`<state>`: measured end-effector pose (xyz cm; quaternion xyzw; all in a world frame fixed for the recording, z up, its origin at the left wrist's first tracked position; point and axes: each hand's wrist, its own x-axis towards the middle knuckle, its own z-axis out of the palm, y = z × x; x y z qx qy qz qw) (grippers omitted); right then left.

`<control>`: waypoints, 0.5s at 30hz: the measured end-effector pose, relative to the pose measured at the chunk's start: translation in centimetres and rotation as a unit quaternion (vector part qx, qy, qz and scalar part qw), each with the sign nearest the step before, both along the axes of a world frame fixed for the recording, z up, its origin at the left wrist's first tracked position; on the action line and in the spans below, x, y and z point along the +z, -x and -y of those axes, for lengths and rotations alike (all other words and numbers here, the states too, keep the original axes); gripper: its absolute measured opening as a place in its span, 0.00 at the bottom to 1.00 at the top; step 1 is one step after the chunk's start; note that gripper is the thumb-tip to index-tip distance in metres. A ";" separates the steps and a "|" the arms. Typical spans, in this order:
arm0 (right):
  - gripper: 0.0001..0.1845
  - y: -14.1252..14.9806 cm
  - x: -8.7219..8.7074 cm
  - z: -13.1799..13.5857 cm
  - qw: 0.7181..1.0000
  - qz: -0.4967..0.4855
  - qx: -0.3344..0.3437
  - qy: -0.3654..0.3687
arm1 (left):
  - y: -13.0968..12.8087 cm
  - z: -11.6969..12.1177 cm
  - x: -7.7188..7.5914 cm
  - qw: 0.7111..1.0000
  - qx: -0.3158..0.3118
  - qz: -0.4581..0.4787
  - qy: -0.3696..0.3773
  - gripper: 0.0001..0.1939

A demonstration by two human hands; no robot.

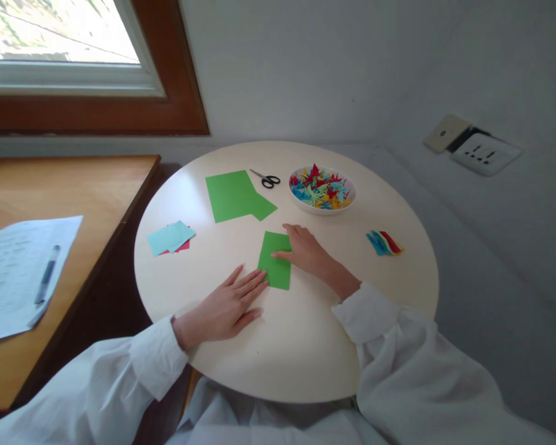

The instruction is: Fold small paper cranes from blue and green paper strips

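On the round table (315,352), a small green sheet (280,272) lies flat near the middle, nearer the near edge than the far one. The person's left hand (227,306) is spread open, palm down, its fingertips over the sheet's left edge and nothing gripped. The right hand (308,250) is loosely open and clasps nothing; its thumb lies over the sheet, its forefinger reaches past the far right corner. Whether its other fingers press on the paper is hard to tell from above.

The likeliest trouble is skewing: nothing but light finger contact seems to hold the sheet, so uneven pressure could turn it or crease it off line. A far swing of the right hand could knock the bowl (322,211) of folded paper pieces towards the far edge, and a sleeve (370,312) brushing the right edge might scatter the coloured strips (384,243).
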<state>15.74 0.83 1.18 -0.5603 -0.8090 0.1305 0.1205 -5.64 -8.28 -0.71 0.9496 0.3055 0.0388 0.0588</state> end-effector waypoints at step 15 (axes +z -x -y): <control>0.09 -0.2 1.1 -3.3 0.996 -0.070 0.027 0.038 | 0.0 0.2 -0.2 0.998 0.001 0.059 0.003 0.26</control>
